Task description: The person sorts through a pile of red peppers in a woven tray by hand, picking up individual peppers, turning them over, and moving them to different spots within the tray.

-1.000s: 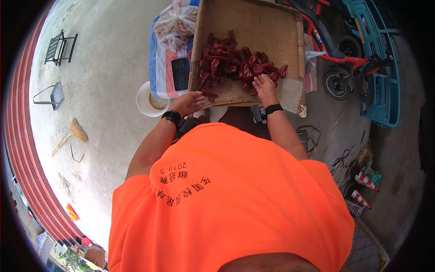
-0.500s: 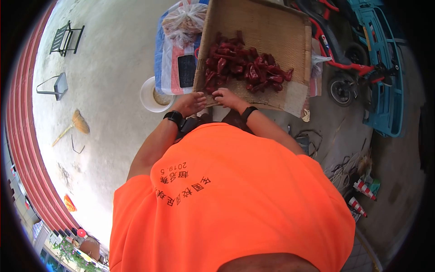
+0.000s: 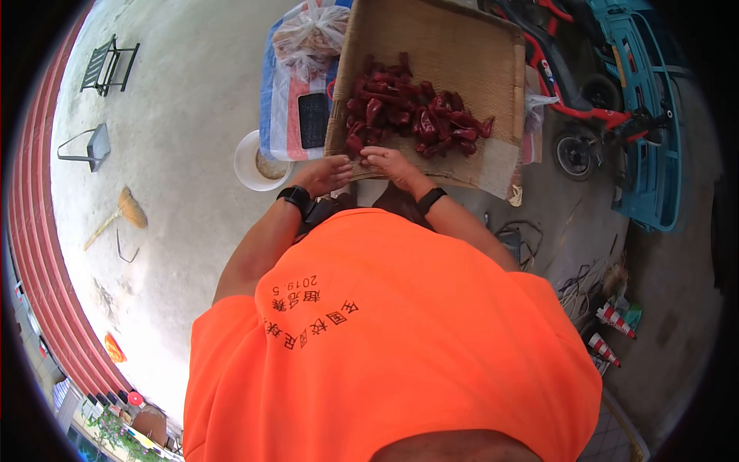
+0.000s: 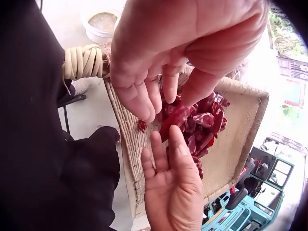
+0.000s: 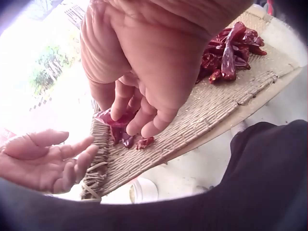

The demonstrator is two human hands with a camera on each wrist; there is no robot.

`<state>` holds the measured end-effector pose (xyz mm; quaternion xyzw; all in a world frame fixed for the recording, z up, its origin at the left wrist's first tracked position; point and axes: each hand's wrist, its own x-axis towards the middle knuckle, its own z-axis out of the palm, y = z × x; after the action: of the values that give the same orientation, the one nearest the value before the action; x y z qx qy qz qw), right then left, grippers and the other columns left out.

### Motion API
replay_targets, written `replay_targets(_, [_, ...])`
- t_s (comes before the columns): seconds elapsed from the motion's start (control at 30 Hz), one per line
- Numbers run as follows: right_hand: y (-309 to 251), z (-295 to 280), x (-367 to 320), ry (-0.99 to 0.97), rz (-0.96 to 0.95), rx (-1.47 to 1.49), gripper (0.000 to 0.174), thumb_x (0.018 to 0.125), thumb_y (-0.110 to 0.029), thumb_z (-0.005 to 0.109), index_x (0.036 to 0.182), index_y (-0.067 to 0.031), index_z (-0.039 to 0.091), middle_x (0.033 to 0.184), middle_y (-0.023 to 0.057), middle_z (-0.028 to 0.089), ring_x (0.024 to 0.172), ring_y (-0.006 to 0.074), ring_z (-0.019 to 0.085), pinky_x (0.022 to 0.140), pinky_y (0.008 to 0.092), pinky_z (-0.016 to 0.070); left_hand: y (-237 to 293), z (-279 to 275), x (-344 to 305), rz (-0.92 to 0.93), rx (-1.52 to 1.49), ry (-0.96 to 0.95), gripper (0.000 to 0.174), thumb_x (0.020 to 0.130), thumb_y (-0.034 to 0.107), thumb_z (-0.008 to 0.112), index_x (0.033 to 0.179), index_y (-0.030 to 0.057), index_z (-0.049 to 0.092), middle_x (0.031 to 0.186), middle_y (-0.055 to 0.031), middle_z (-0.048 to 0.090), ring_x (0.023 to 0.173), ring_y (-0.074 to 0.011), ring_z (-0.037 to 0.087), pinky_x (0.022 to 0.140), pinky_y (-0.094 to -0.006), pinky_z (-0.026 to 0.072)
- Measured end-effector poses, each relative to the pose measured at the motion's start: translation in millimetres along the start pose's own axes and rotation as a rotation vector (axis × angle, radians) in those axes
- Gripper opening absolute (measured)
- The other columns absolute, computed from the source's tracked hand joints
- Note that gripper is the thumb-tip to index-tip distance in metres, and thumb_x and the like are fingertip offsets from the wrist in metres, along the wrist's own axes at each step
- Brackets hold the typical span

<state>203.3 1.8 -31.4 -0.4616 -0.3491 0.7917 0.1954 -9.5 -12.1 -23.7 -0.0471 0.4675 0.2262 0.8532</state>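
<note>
Dried red peppers lie heaped in a shallow woven basket. My right hand is at the basket's near left corner, beside the heap. In the right wrist view its thumb and fingertips close on the end of a dark red pepper. Across from it my left hand hangs over the same corner, palm turned inward, fingers loosely bent and holding nothing. The left wrist view shows the left fingers above the woven rim, with the right hand facing them below. A small pepper piece lies under the right fingers.
A white bucket stands on the floor left of the basket. Beyond it are a striped sack and a plastic bag of tan pieces. A red scooter and a teal vehicle frame stand at the right.
My right hand has moved left, from the heap's right side to the basket's near left corner by my left hand. The left hand has stayed nearly still.
</note>
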Motion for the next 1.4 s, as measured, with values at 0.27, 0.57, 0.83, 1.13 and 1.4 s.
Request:
replay_targets(0.27, [-25, 20, -13, -0.084, -0.068, -0.134, 0.026, 0.086, -0.02, 0.049, 0.109, -0.0069, 0.053, 0.107, 0.0021, 0.053, 0.088, 0.0107, 0.053, 0.078, 0.0241, 0.042, 0, -6, 24, 0.064, -0.001, -0.138, 0.021, 0.083, 0.009, 0.054, 0.102, 0.0023, 0.048, 0.1, -0.0098, 0.054, 0.094, -0.0206, 0.053, 0.086, -0.0302, 0.0428])
replay_targets(0.57, [-7, 11, -8, 0.018, 0.126, 0.08, 0.023, 0.085, -0.017, 0.052, 0.103, -0.0036, 0.049, 0.091, 0.0049, 0.055, 0.079, 0.0145, 0.057, 0.072, 0.0274, 0.0504, 1, 11, 10, 0.146, 0.129, -0.161, 0.027, 0.075, -0.005, 0.053, 0.099, 0.0042, 0.049, 0.094, -0.0099, 0.055, 0.088, -0.0218, 0.056, 0.075, -0.0288, 0.0483])
replay_targets(0.83, [3, -18, -13, 0.242, 0.125, 0.316, 0.016, 0.081, -0.006, 0.055, 0.097, -0.0041, 0.05, 0.086, 0.0062, 0.056, 0.078, 0.0174, 0.058, 0.071, 0.0315, 0.0508, 3, 16, 2, 0.088, 0.065, -0.004, 0.037, 0.08, 0.002, 0.054, 0.114, 0.0052, 0.039, 0.108, -0.0112, 0.046, 0.101, -0.0236, 0.048, 0.085, -0.0311, 0.0446])
replay_targets(1.13, [0, -101, -17, 0.658, -0.145, 0.831, 0.014, 0.081, -0.003, 0.054, 0.095, -0.0037, 0.051, 0.08, 0.0078, 0.056, 0.075, 0.0191, 0.058, 0.07, 0.0349, 0.051, 4, -4, 7, 0.055, 0.014, 0.082, 0.034, 0.084, 0.015, 0.052, 0.114, 0.0049, 0.04, 0.115, -0.0122, 0.045, 0.102, -0.0256, 0.049, 0.086, -0.0359, 0.0434])
replay_targets(1.4, [-6, -74, 4, 0.503, 0.132, 0.561, 0.026, 0.083, -0.017, 0.054, 0.106, -0.0073, 0.05, 0.095, 0.0071, 0.052, 0.084, 0.0206, 0.054, 0.073, 0.0354, 0.0482, 3, -8, 5, 0.052, -0.005, 0.116, 0.039, 0.085, 0.015, 0.051, 0.119, 0.0038, 0.036, 0.12, -0.0148, 0.043, 0.108, -0.0276, 0.045, 0.091, -0.0366, 0.0401])
